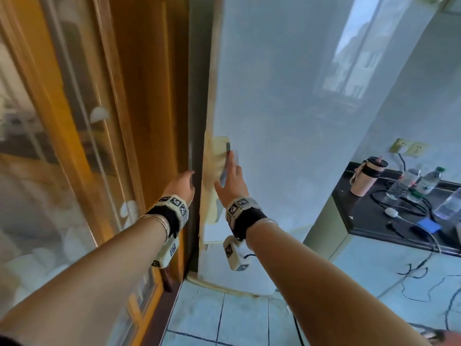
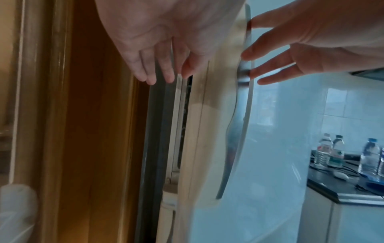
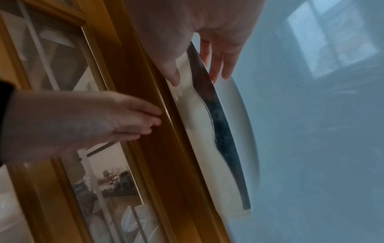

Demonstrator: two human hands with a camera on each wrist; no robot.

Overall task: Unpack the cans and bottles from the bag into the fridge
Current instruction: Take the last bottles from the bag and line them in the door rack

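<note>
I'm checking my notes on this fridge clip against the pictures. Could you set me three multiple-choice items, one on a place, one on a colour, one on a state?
1. Where do the clear water bottles stand?
A. On the dark counter right of the fridge
B. On the floor tiles
C. Inside the wooden cabinet

2. What colour is the fridge door?
A. Red
B. Black
C. Pale, whitish blue

3. How are the two hands?
A. Each grips a can
B. Both open, fingers straight, at the handle side of the fridge door
C. Both curled into fists

Answers:
1. A, the head view shows them on the dark counter beside a pink flask.
2. C, the glossy front reads pale in all three views.
3. B, the right hand reaches at the door handle, the left hand at the door's edge, neither holding anything.
</note>
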